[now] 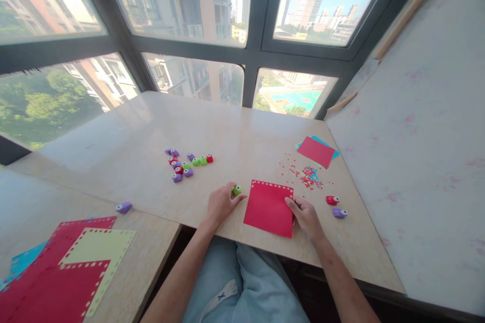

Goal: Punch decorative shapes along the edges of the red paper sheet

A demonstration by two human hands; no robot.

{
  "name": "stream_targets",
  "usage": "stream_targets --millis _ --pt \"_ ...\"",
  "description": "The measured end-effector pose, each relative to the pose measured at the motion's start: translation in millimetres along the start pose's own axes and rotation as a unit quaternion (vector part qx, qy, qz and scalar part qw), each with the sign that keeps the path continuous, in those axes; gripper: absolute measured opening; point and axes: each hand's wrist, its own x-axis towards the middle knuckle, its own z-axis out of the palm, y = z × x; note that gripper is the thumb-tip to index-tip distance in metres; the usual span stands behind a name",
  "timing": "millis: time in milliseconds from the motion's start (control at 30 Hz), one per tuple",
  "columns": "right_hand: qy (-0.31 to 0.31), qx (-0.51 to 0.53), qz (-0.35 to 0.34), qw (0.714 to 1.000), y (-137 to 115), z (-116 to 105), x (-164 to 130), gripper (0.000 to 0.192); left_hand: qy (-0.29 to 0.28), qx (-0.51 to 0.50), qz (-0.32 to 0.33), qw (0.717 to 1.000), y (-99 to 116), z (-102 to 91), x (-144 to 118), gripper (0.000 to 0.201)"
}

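Meanwhile, left hand (221,203) grips green punch (236,191); right hand (306,216) pins red paper (269,208).

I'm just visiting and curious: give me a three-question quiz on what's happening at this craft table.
1. True or false: the left hand touches a green punch.
2. The right hand rests on which edge of the red sheet: (a) left, (b) right, (c) top?
3. Which colours are the two punches lying just right of the right hand?

Key:
1. True; the fingertips are on it, beside the sheet's top left corner.
2. (b), the right edge.
3. A red punch and a purple punch.
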Motion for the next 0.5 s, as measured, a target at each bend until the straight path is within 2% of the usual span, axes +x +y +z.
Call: stream_targets --millis 133,300,500 --pt "-0.006 0.007 -0.005 1.000 3.6 -1.8 2.3 0.050 -0.003 -0.036 0.053 0.998 -3.2 -2.6 3.0 0.030" --pt "-0.036 0.074 0.030 0.996 1.5 -2.2 4.2 0.048 0.005 -0.089 0.058 0.994 -6.6 1.6 9.3 0.026" --pt "-0.053 0.117 0.049 0.990 -2.0 -2.0 4.4 0.044 0.034 -0.140 0.046 0.989 3.0 13.6 7.1 0.027"
